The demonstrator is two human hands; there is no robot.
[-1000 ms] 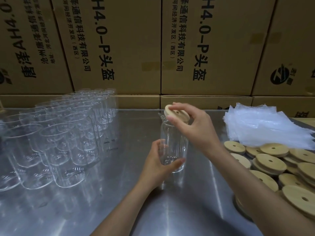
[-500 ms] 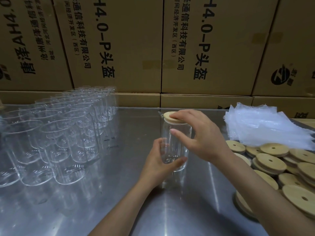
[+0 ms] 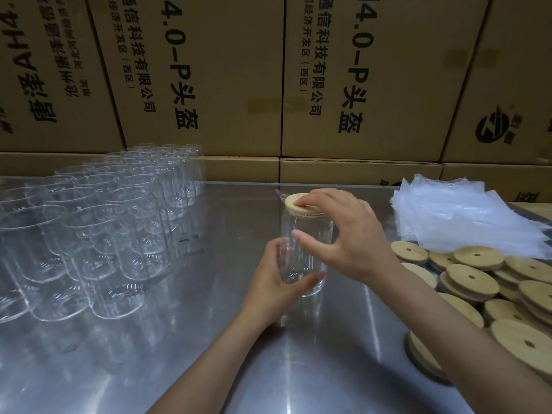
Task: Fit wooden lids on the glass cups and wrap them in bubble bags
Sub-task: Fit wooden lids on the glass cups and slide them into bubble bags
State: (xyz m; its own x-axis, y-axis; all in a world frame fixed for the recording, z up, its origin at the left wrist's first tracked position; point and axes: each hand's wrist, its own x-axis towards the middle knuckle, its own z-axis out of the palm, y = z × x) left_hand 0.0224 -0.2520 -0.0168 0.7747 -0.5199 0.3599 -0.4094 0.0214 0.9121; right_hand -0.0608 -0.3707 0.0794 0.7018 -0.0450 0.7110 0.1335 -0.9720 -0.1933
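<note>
My left hand (image 3: 276, 282) wraps its grip round the cup (image 3: 304, 249) mid-bench (image 3: 209, 354) to steady it, while my right hand (image 3: 346, 234) presses fingertips (image 3: 301, 201) onto the lid (image 3: 294, 201) to seat it.

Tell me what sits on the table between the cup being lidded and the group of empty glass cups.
Nothing: in the head view, only bare steel table separates the held cup from the empty cups.
</note>
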